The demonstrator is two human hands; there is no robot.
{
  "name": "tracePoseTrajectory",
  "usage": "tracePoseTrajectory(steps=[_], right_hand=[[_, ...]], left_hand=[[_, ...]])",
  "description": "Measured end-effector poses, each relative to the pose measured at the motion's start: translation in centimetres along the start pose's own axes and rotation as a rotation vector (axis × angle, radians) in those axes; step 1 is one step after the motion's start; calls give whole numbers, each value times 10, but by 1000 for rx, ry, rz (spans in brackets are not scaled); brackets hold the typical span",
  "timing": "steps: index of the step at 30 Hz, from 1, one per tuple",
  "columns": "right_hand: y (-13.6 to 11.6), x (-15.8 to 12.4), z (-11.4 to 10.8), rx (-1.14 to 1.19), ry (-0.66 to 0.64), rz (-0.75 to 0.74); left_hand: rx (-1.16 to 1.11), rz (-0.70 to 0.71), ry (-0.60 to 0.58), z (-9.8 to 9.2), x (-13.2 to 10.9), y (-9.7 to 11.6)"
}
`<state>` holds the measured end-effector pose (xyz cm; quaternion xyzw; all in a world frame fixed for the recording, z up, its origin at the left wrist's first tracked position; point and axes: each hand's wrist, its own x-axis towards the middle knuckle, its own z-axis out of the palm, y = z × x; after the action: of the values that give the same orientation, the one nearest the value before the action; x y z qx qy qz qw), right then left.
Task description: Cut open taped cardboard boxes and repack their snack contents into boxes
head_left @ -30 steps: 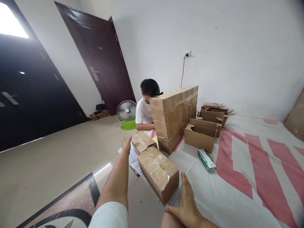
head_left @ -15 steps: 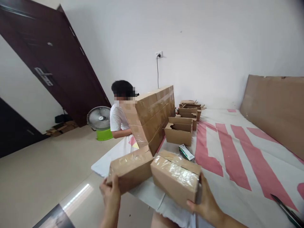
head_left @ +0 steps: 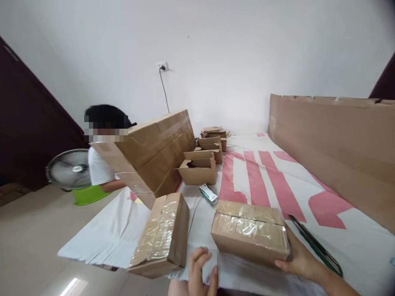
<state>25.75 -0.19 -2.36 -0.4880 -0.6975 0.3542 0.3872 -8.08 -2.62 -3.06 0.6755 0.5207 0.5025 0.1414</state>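
Observation:
My right hand (head_left: 304,257) grips the right end of a taped cardboard box (head_left: 249,232), thumb on the near side. My left hand (head_left: 202,273) is at the bottom centre, between this box and another taped cardboard box (head_left: 159,236). Its fingers are loosely bent and apart, and it holds nothing. That second box rests at the table's near edge, slanting away from me. A small green-and-white packet (head_left: 209,194) lies beyond the two boxes. To the right of my right hand lies a green utility knife (head_left: 317,246).
A large stack of taped boxes (head_left: 163,144) stands at the back left, with a person in a white sleeve (head_left: 100,166) behind it. Several open cartons (head_left: 199,170) line up beside it. A tall cardboard sheet (head_left: 333,139) borders the right side. A fan (head_left: 72,168) stands on the left.
My left hand has let go of the left box, which now sits turned on the table edge. The right box, still in my right hand, has moved right. My view has swung right.

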Motion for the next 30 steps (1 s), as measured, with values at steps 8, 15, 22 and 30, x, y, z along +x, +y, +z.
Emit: tracePoseTrajectory(steps=[8,15,22,30], right_hand=[[43,-31,-67,-391,51,154],[73,-38,-73,-752,249,267],[-8,3,-104,-753,578,188],[-131,53,-41,-995,-173,-498]], left_hand=[[135,260,-231,43,54,47],[117,246,-232,53,38,50],[105,247,-210,54,42,51],[81,269,-203,55,41,54]])
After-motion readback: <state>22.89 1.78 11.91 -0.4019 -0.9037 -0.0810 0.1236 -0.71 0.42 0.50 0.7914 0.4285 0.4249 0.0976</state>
